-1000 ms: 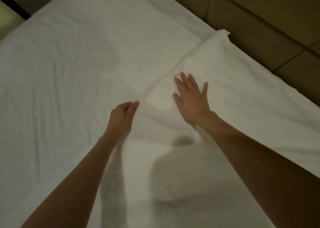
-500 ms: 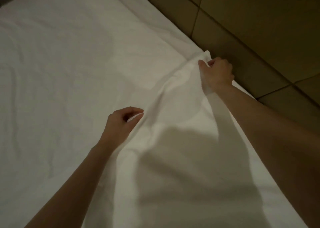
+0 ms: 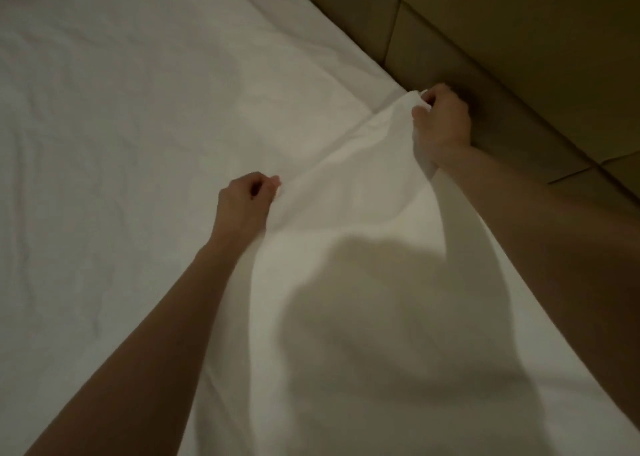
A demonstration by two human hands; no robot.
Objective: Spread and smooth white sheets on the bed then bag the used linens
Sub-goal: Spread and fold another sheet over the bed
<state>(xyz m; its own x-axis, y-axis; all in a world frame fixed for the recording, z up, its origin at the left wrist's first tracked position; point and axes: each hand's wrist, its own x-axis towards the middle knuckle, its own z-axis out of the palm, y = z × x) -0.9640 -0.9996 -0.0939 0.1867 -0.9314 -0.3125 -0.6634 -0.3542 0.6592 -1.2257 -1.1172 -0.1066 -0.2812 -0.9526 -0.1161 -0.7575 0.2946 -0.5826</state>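
— So what is going on with the top sheet [image 3: 363, 282]?

— Both hands are lifting its far edge off the bed [image 3: 121, 126]. The right hand [image 3: 441, 126] is curling round the corner, up beside the padded headboard [image 3: 519, 39], with the cloth bunching out between thumb and fingers. The left hand [image 3: 247, 201] is pinching the same edge further along, thumb against curled fingers.

— Why two grips so far apart?

— Probably to keep that edge taut between them. The cloth is running in a straight line from one fist to the other and sagging below, so it is hanging clear of the lower sheet [image 3: 104, 213] and can be shifted without dragging.

— And why is the right hand so close to the headboard?

— I judge the corner is being taken toward the mattress edge there, so the sheet ends up square with the bed.

— Where is the rest of the sheet lying?

— It is draping from the hands down toward the person, covering the near right part of the bed. The left part is showing only the lower sheet, lightly creased.

— Any used linens or a bag?

— None is showing, so bagging looks some way off.
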